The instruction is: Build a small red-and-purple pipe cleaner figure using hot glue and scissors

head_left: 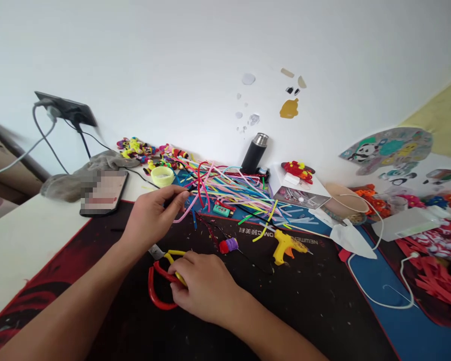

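My left hand (154, 213) is closed in a pinch on the end of a pink pipe cleaner (189, 209) that runs out of a heap of coloured pipe cleaners (233, 193). My right hand (201, 286) lies on the black desk mat (304, 301) with its fingers curled around the handles of red and yellow scissors (161, 286). A small red and purple fuzzy piece on a dark stem (228, 245) rests just beyond the right hand.
A yellow glue gun (285, 245) lies to the right. A phone (105, 193), a tape roll (162, 175), a black flask (254, 153), a white box, cables and red paper strips (436, 286) crowd the desk's back and right.
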{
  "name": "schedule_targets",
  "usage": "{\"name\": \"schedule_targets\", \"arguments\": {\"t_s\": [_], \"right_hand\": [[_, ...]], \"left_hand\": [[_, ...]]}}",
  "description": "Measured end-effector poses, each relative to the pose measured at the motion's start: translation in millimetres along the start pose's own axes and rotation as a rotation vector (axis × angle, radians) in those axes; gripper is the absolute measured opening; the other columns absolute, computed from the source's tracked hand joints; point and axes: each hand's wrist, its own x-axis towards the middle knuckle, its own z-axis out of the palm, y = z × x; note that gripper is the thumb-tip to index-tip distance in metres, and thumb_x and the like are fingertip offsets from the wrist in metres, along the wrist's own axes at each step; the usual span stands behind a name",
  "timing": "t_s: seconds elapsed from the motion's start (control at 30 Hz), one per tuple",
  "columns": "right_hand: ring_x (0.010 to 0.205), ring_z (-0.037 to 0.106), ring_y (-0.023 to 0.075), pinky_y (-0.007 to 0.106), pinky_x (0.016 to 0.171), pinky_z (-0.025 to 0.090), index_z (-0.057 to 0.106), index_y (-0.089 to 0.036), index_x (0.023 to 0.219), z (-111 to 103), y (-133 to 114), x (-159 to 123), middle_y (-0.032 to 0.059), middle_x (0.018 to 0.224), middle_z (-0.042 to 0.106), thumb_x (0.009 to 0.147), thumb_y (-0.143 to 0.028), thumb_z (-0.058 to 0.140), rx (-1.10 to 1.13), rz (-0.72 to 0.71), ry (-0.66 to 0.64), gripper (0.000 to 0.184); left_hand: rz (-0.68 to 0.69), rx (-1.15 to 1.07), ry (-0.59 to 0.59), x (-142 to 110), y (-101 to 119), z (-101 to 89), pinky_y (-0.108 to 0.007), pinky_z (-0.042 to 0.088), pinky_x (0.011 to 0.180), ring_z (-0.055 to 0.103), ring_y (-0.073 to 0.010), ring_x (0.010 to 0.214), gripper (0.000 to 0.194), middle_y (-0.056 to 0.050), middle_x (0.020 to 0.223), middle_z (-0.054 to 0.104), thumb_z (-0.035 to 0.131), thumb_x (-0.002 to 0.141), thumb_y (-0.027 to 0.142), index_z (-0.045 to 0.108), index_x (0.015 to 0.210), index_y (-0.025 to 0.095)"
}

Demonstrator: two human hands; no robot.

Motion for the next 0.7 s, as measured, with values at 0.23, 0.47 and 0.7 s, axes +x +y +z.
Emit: {"name": "schedule_targets", "arguments": {"t_s": [0.23,0.47,0.7], "right_hand": [[0.072,0.069,0.0168,0.027,0.069,0.050,0.082,-0.021,0.117,-8.2,6.3,-13.9,0.0021,0.091,0.078,0.085,-0.019,0.078,0.302,0.124,0.016,0.032],[0.065,0.062,0.0124,0.023,0.062,0.045,0.079,-0.021,0.119,-6.2,15.0,-19.1,-0.0041,0.080,0.069,0.082,-0.013,0.077,0.622,0.213,0.069,0.038],[0.066,0.058,0.0100,0.022,0.063,0.045,0.076,-0.026,0.137,-5.2,26.3,-23.1,-0.0006,0.099,0.075,0.086,-0.022,0.083,0.733,0.267,-0.015,0.052]], "left_hand": [[-0.054,-0.018,0.115,4.5,-10.7,-17.7,-0.028,0.040,0.056,0.055,-0.0148,0.057,0.029,0.002,0.067,0.067,0.061,0.102,0.044,0.075,0.091,0.022],[-0.099,-0.083,0.108,11.9,-6.9,-26.3,-0.029,0.036,0.054,0.050,-0.0151,0.055,0.027,0.002,0.065,0.062,0.061,0.098,0.044,0.070,0.083,0.022],[-0.065,0.036,0.005,9.9,-8.6,-16.5,-0.031,0.036,0.057,0.053,-0.0163,0.059,0.035,0.001,0.065,0.066,0.058,0.100,0.048,0.071,0.081,0.023]]}}
